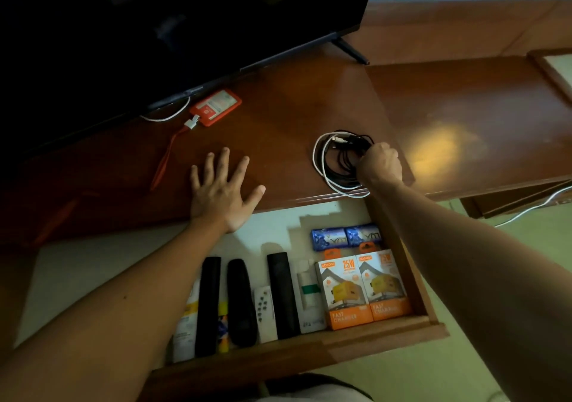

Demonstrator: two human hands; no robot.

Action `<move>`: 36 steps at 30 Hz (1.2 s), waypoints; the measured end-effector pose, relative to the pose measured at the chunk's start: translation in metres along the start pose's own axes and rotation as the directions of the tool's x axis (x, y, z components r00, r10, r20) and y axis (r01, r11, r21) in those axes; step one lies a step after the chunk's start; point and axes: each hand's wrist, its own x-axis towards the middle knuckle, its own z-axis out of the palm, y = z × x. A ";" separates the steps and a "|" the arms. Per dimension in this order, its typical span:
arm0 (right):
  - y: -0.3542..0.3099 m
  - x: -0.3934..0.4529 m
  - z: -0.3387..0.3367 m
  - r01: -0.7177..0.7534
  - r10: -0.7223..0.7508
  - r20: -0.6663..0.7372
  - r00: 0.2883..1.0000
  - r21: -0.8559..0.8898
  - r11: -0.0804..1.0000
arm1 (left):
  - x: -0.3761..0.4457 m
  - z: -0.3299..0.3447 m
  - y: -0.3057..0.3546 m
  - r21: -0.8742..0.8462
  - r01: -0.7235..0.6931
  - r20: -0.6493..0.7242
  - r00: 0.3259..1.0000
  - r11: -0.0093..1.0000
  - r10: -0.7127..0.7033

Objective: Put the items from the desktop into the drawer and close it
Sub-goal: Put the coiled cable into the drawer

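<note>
A coil of black and white cables lies on the brown desktop near its front edge. My right hand grips the coil's right side, fingers curled round the strands. My left hand rests flat on the desktop with fingers spread, holding nothing. An orange card holder with an orange lanyard lies further back, under the screen's edge. Below the desktop the drawer stands pulled out. It holds black remotes, a white remote, two orange charger boxes and blue packets.
A large dark screen fills the upper left, its foot standing on the desktop. A white cable runs under it. A lower wooden surface extends to the right. The drawer's left half shows bare white bottom.
</note>
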 end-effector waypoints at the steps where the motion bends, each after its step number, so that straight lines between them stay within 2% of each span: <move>1: -0.002 -0.005 -0.001 0.016 -0.016 0.003 1.000 -0.016 1.000 | 0.000 -0.001 -0.001 -0.004 -0.005 0.014 1.000 1.000 0.005; 5: -0.009 -0.029 -0.003 0.067 -0.067 0.003 0.998 -0.044 0.997 | -0.001 -0.004 -0.008 -0.035 -0.043 0.050 0.998 0.998 0.045; 9: -0.015 -0.063 0.005 0.099 -0.099 0.001 0.995 -0.007 0.995 | -0.011 -0.004 -0.027 -0.043 -0.116 0.022 0.993 0.992 0.117; 15: -0.018 -0.137 0.046 0.048 -0.062 0.053 0.997 0.234 0.971 | -0.012 -0.005 -0.035 -0.028 -0.144 0.056 0.988 0.989 0.146; 18: -0.014 -0.179 0.074 0.057 -0.080 0.065 0.995 0.296 0.953 | -0.013 -0.003 -0.036 -0.048 -0.161 -0.006 0.987 0.986 0.160; 24: -0.005 -0.219 0.114 -0.003 -0.060 0.292 0.955 0.211 0.978 | -0.014 -0.003 -0.036 -0.052 -0.161 -0.037 0.987 0.986 0.159; 29: -0.015 -0.190 0.120 0.008 -0.046 0.309 0.950 0.121 0.993 | -0.012 0.000 -0.035 -0.064 -0.166 -0.048 0.985 0.984 0.163; 34: -0.030 -0.154 0.118 -0.025 -0.014 0.279 0.960 0.136 0.990 | -0.011 0.002 -0.034 -0.037 -0.160 -0.081 0.984 0.986 0.156; 36: -0.038 -0.147 0.116 0.035 -0.057 0.298 0.953 0.081 0.996 | -0.010 0.002 -0.034 -0.036 -0.143 -0.078 0.987 0.989 0.140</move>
